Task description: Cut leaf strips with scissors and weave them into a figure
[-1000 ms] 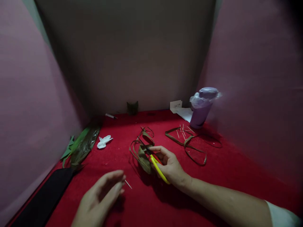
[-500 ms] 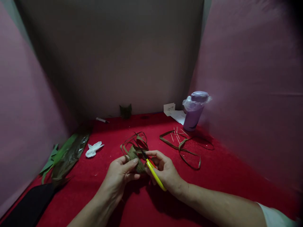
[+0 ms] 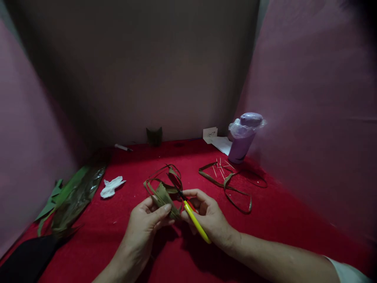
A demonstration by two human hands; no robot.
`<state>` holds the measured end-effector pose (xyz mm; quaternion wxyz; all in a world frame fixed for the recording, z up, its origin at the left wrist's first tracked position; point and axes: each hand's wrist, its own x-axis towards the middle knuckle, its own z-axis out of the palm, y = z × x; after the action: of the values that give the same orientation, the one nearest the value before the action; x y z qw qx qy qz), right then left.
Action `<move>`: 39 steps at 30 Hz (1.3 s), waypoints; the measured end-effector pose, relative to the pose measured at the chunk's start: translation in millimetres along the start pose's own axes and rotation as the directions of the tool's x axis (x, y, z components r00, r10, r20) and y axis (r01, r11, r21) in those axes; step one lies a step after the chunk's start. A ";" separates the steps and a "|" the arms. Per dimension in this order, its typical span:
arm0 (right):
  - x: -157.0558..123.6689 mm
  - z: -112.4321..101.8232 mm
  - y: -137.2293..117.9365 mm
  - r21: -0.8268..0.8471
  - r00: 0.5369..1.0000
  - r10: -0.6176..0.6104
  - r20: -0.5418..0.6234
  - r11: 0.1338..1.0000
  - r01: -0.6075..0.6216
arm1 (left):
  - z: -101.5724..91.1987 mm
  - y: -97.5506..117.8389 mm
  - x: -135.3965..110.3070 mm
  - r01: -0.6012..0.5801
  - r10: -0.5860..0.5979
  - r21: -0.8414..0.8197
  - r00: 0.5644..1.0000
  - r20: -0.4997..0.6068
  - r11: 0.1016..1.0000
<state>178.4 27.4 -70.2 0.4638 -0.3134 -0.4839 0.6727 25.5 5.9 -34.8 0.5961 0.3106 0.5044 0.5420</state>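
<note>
My left hand [image 3: 147, 226] pinches a folded green-brown leaf [image 3: 163, 196] between thumb and fingers, above the red cloth. Thin curled leaf strips [image 3: 149, 184] loop up and away from its far side. In my right hand [image 3: 210, 216] is a pair of cutters with yellow and red handles [image 3: 196, 220]. Their dark tip lies right beside the leaf's right edge, pointing away from me. Whether the blades touch the leaf I cannot tell. The fingers of my right hand hide part of the red handle.
Brown leaf strips [image 3: 235, 190] and several toothpicks [image 3: 219, 167] lie right of centre. A purple bin [image 3: 241, 147] with a plastic liner stands behind, beside white papers [image 3: 220, 144]. Crumpled white tissue [image 3: 112, 186], long leaves [image 3: 76, 196] and a black item [image 3: 29, 257] are left. A small leaf piece [image 3: 154, 136] stands at the back.
The view has shifted slightly, so things at left appear further left. The cutters still sit beside the leaf, which looks turned a little; both hands keep their hold.
</note>
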 end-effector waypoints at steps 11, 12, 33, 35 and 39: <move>-43.1 -1.4 -52.6 -0.394 0.976 0.218 -0.005 0.896 -0.202 | -9.2 16.8 -4.1 -0.022 0.020 -0.065 0.999 -0.028 0.998; -47.3 -1.1 -53.4 -0.422 0.972 0.235 -0.014 0.880 -0.219 | -9.2 16.9 -5.0 -0.019 0.018 -0.072 1.000 -0.018 0.997; -66.4 17.2 -58.1 -0.833 0.999 -0.031 0.033 0.552 0.045 | -1.1 18.7 -15.8 -0.062 0.067 -0.118 0.997 0.038 0.991; -66.5 16.7 -57.3 -0.815 1.000 -0.017 0.025 0.578 0.030 | -0.3 19.2 -16.9 -0.064 0.068 -0.123 0.997 0.036 0.990; -66.4 16.0 -55.6 -0.779 1.000 0.022 0.010 0.627 -0.006 | 0.3 20.0 -19.0 -0.062 0.069 -0.134 0.997 0.045 0.989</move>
<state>207.1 -34.3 -14.3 0.2730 -0.4804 -0.7289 0.4042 21.0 -7.8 -11.3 0.6096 0.3002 0.4420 0.5856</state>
